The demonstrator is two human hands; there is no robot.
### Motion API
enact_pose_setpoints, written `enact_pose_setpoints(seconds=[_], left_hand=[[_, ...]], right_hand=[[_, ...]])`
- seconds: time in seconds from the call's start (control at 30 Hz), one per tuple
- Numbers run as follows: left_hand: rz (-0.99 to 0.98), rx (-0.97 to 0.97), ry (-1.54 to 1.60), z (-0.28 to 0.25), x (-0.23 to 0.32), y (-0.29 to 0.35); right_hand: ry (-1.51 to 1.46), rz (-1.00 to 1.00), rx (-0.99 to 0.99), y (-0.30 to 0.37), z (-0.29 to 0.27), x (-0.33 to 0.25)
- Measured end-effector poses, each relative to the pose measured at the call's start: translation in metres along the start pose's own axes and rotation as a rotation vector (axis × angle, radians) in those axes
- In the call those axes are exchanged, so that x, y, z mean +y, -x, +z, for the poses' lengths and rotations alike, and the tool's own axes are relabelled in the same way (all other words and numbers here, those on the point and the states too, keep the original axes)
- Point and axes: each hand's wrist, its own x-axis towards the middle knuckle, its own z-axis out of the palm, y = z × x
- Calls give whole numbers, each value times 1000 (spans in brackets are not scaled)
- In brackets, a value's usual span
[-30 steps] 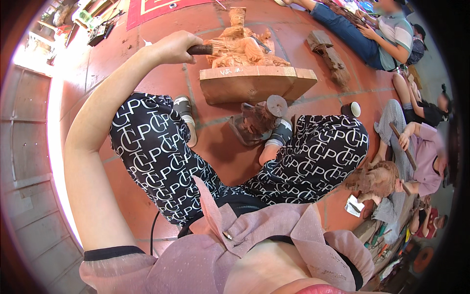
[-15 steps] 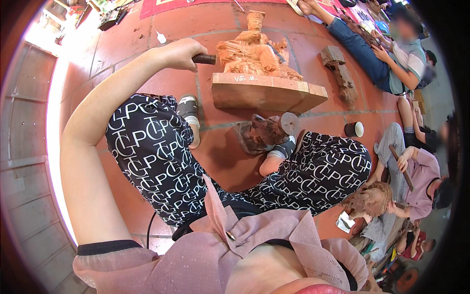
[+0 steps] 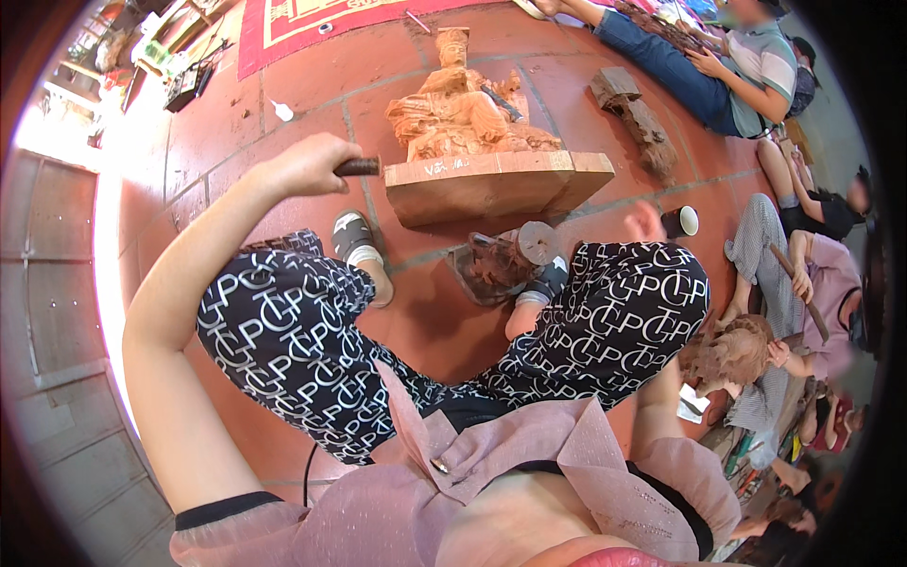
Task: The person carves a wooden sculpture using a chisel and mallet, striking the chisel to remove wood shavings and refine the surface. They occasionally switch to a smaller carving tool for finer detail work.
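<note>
My left hand (image 3: 307, 165) grips a dark tool handle (image 3: 359, 167) beside the wooden statue's (image 3: 463, 109) base; right hand (image 3: 647, 222) mostly hidden, grip unclear.

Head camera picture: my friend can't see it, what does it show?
A person sits on a red tiled floor, left hand gripping a dark tool handle beside a carved wooden statue on a block. Their right hand is mostly hidden behind a knee.
</note>
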Motion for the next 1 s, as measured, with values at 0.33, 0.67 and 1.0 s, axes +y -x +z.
enact_pose_setpoints(seconds=[0.33,0.67,1.0], left_hand=[[24,-107,66,6,33,-15],[19,-288,296,28,28,-28],[115,-449,296,13,66,-48]], right_hand=[[487,-595,-660,-108,41,-251],[476,-806,-927,-173,132,-269],[466,-631,-1084,-141,146,-190]])
